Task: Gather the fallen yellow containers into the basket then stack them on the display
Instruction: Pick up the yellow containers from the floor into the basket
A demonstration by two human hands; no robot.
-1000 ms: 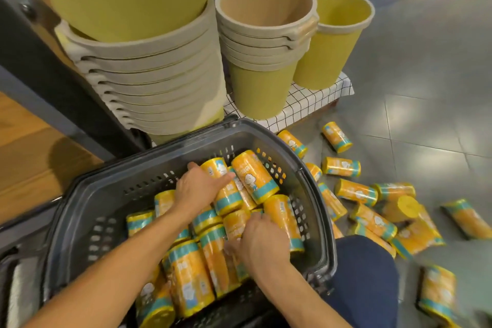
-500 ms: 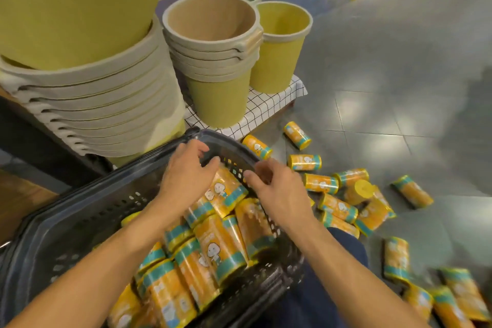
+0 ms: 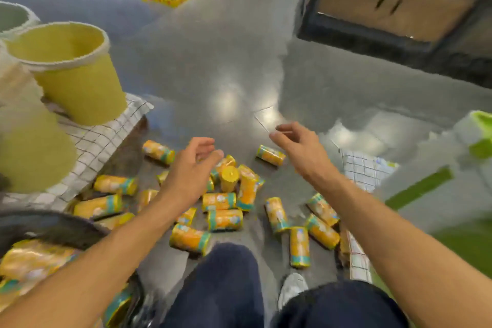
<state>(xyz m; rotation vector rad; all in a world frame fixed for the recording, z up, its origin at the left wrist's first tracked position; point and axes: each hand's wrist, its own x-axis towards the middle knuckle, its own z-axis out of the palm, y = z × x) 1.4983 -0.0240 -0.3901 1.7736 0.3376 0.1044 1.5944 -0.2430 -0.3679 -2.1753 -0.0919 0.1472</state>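
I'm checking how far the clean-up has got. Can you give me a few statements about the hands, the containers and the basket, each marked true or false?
1. The left hand and the right hand both hold nothing. True.
2. Every container is already in the basket. False: many yellow containers lie scattered on the floor.
3. The basket at the person's left has containers in it. True.
4. The bucket lies tipped over on the floor. False: the yellow bucket stands upright on a checked cloth.
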